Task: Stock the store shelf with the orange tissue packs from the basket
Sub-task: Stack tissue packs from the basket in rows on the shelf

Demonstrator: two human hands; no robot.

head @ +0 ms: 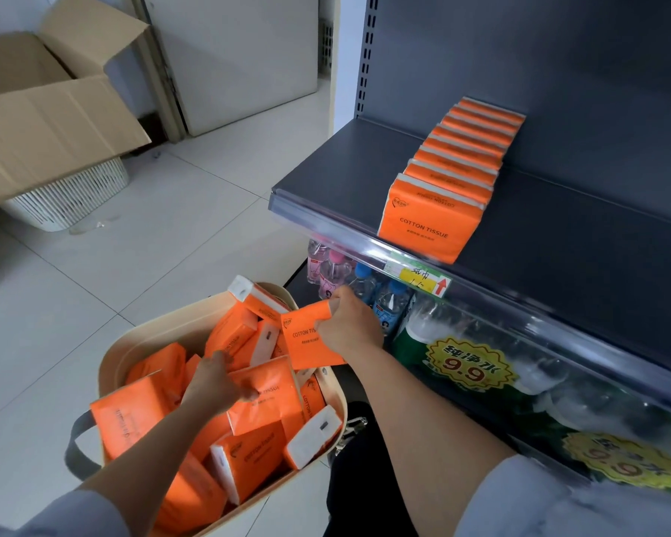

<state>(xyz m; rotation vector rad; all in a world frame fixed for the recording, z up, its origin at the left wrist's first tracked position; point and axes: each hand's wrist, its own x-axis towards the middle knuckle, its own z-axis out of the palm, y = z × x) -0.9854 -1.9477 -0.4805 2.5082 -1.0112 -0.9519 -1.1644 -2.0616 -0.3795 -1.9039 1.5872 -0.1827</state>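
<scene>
Gripped by right hand: one tissue pack above basket rim. Left hand closing on pack inside. Shelf bare beside row.

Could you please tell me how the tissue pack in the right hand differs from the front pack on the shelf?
The held pack, gripped by the right hand, hangs tilted above the basket; the front shelf pack stands upright, heading a row. The held pack's label is partly covered; the shelf pack's is fully visible. Both are orange and read COTTON TISSUE.
</scene>
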